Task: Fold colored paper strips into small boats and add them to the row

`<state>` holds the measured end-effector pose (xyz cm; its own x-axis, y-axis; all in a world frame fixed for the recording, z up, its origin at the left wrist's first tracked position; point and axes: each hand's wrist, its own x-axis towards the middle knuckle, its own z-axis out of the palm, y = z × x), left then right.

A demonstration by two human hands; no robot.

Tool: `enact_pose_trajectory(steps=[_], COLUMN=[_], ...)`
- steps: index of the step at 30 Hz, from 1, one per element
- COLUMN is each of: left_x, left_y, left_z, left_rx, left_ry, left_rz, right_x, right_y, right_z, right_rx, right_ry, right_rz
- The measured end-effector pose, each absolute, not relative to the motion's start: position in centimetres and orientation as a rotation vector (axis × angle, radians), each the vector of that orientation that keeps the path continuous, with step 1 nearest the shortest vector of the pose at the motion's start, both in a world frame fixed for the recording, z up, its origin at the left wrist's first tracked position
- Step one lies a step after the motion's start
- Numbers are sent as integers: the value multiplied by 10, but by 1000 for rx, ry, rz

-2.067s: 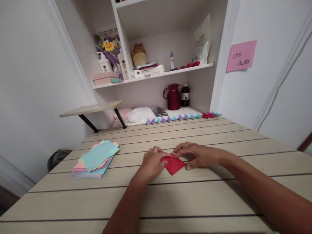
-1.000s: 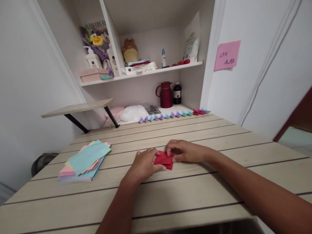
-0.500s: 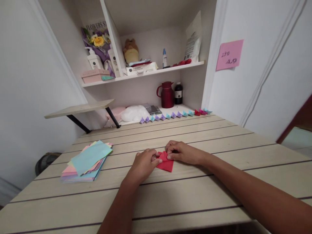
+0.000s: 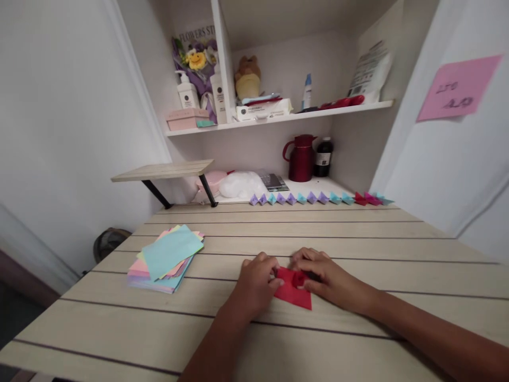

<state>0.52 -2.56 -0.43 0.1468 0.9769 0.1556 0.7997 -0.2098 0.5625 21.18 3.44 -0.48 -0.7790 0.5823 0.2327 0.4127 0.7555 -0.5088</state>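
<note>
A partly folded sheet of red paper (image 4: 291,293) lies on the slatted wooden table between both hands. My left hand (image 4: 259,280) pinches its left edge, thumb on top. On the other side my right hand (image 4: 320,276) is closed on the right part, where a flap stands up in a curl beside the thumb. The fingers cover the paper's far right corner. Left of the hands rests a loose stack of coloured paper (image 4: 173,252), a light blue sheet on top.
Along the table's back edge runs a row of small folded paper pieces (image 4: 312,198) in purple, blue and red. A red jug (image 4: 301,159) and a dark bottle (image 4: 323,158) stand behind it. A small raised shelf (image 4: 165,171) is at the back left.
The view has swung left, so everything sits further right in it. A flap of the red paper, flat before, now stands up by my right thumb, and more of the sheet shows.
</note>
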Motion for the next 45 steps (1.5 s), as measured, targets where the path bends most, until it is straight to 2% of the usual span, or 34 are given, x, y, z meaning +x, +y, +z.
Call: enact_pose_trajectory(steps=[6,11,18,26,35,40,45], left_x=[0,-2,5,8,8,7,9], left_y=[-29,-31,-38,-40,-38,-39,-40], left_z=[-2,-7,-7,3,-1,-3,-2], left_rx=[2050,2062,2040,2250,2545,2547,2484], left_ry=[1583,1575,1688,1677,1709,1710,1728], left_rz=[707,767,778,638,351,347,382], right_x=[212,207,197,203,208,210,212], right_y=[31,26,23,22,27,30,32], right_z=[-1,0,-14,-14,-7,-6,-7], right_rx=[-606,-752,-1036,-1136,-1066,-839,-848], right_ry=[-2609,-2547,-2473,-2257,-2335,-2358,-2428], right_rz=[609,747,489,635,660,747,692])
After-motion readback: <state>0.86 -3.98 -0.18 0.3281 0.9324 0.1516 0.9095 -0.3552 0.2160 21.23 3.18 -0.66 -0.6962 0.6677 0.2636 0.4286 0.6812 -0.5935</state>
